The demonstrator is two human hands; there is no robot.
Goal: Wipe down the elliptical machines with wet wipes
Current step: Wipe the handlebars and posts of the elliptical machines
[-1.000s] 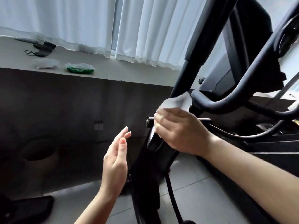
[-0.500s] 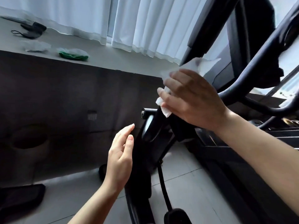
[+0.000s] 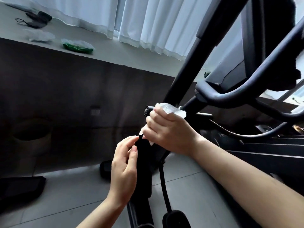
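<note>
The elliptical machine (image 3: 194, 76) fills the right half of the view, its black upright post slanting from the floor (image 3: 189, 186) up past the curved handlebar (image 3: 230, 96) and the console housing above. It is a heavy, rigid frame that should not shift under a wiping stroke, so firm pressure along its tubes looks safe. Behind it a long grey window ledge (image 3: 115, 53) runs under white curtains (image 3: 156, 22), carrying a green-and-clear packet (image 3: 77, 46), a crumpled clear wrapper (image 3: 41, 36) and a dark strapped item (image 3: 35, 19), all well apart from the work. A round pot (image 3: 31, 137) sits in shadow against the dark wall, and a black pad (image 3: 21, 188) lies on the floor at lower left. The right hand (image 3: 167, 130) wraps round the post just below the pivot bolt (image 3: 147, 110), its fingers curled and clamping the wet wipe (image 3: 171, 110) against the tube. The left hand (image 3: 125, 163) is beside the lower post with its fingers loosely bent near the wipe's lower corner; whether they pinch it cannot be told. The wipe is thin, soft and damp, likely to bunch or tear on the bolt and brackets, so it is best held spread under the palm. The thin black cable (image 3: 162, 183) and the joint beneath the handlebar crowd the path.
</note>
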